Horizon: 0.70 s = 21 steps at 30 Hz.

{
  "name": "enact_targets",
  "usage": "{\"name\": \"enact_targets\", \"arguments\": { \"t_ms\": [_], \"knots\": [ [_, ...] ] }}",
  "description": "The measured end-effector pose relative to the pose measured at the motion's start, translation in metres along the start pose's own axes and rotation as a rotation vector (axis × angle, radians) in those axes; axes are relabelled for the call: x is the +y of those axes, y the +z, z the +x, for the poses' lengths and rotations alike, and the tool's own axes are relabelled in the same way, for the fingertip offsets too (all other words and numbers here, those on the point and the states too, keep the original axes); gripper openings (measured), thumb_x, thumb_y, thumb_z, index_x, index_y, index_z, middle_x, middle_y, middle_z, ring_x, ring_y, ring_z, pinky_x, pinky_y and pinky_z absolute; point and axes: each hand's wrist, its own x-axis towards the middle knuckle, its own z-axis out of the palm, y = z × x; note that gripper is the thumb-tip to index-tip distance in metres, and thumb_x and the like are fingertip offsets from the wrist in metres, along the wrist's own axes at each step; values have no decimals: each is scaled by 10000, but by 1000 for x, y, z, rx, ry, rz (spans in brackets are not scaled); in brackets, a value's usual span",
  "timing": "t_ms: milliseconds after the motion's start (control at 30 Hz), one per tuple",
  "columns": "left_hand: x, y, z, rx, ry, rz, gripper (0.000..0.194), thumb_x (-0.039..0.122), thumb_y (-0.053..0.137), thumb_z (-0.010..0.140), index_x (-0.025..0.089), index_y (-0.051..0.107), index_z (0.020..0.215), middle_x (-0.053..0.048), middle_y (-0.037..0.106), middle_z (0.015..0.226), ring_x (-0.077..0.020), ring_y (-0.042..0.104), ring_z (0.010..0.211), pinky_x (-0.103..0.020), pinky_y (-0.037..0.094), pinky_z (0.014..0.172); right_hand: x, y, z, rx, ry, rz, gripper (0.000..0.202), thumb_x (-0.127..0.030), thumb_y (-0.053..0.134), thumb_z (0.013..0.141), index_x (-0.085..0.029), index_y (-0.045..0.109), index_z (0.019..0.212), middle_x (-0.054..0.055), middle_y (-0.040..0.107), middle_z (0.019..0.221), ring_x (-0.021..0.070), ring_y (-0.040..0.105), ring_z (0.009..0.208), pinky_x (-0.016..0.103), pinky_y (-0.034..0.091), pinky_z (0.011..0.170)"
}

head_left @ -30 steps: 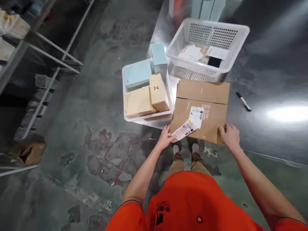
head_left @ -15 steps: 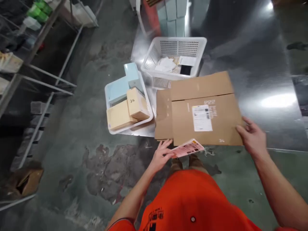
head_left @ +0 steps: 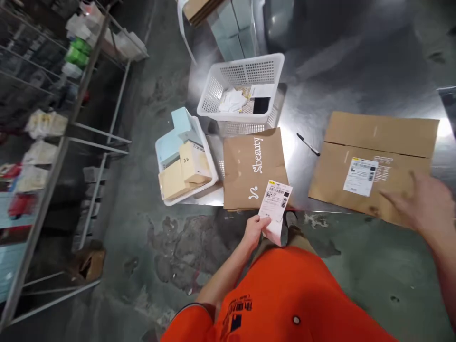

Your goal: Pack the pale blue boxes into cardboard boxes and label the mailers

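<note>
Shipping label [head_left: 275,202] held at the near right corner of the Sbeauty carton [head_left: 249,166], its upper part covering that corner in view; contact between the two cannot be told. Left hand [head_left: 254,229], just nearer the wearer than the carton, is clamped on the label, thumb on top; a pinkish lower length hangs past the grip. The Sbeauty carton lies flat on the metal table [head_left: 356,71], lettering up. Right of it, apart, lies a labelled carton [head_left: 372,151], also flat, a white label [head_left: 360,176] on its face. Right hand [head_left: 423,199] is over that one's right portion, fingers apart (motion blur here; cannot tell whether they touch). Marker pen [head_left: 308,144] sits between the two cartons, right of the Sbeauty one. Beyond the latter: a white basket [head_left: 278,71] containing papers [head_left: 232,100] and a black item [head_left: 261,105]. Left of it: a second basket [head_left: 194,192] of pale blue boxes [head_left: 184,124] and tan boxes [head_left: 194,161]. Farther left, past the floor, stands shelving [head_left: 64,142].
</note>
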Motion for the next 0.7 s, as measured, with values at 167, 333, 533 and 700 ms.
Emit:
{"name": "enact_targets", "arguments": {
  "t_ms": [167, 333, 533, 700],
  "knots": [
    [-7, -10, -15, -54, 27, 171, 418, 441, 897, 532, 108, 760, 743, -74, 737, 746, -201, 642, 719, -304, 501, 707, -193, 50, -39, -784, -326, 805, 659, -563, 690, 763, -156, 611, 1275, 140, 673, 1214, 268, 636, 1036, 371, 523, 845],
    [21, -51, -22, -200, 192, 166, 1064, 580, 942, 496, 242, 578, 1438, -145, 543, 1533, -351, 513, 1399, -388, 478, 1081, -257, 79, -75, -1061, -591, 690, 234, -298, 628, 922, -151, 597, 743, -29, 537, 655, 104, 475, 636, 223, 313, 607],
    [47, -49, -22, -69, 168, 248, 670, 557, 924, 560, 146, 726, 1051, -110, 766, 992, -260, 720, 914, -349, 562, 821, -272, 78, -104, -1007, -732, 609, 133, -157, 581, 952, -133, 679, 866, 17, 648, 784, 122, 530, 714, 228, 306, 637],
    [37, -30, -25, -50, 154, 92, 590, 547, 918, 564, 154, 714, 953, -36, 748, 862, -158, 670, 745, -269, 533, 715, -264, 81, -113, -909, -606, 596, 160, -171, 550, 986, -132, 705, 978, 51, 699, 872, 151, 601, 796, 236, 355, 671]
  ]
}}
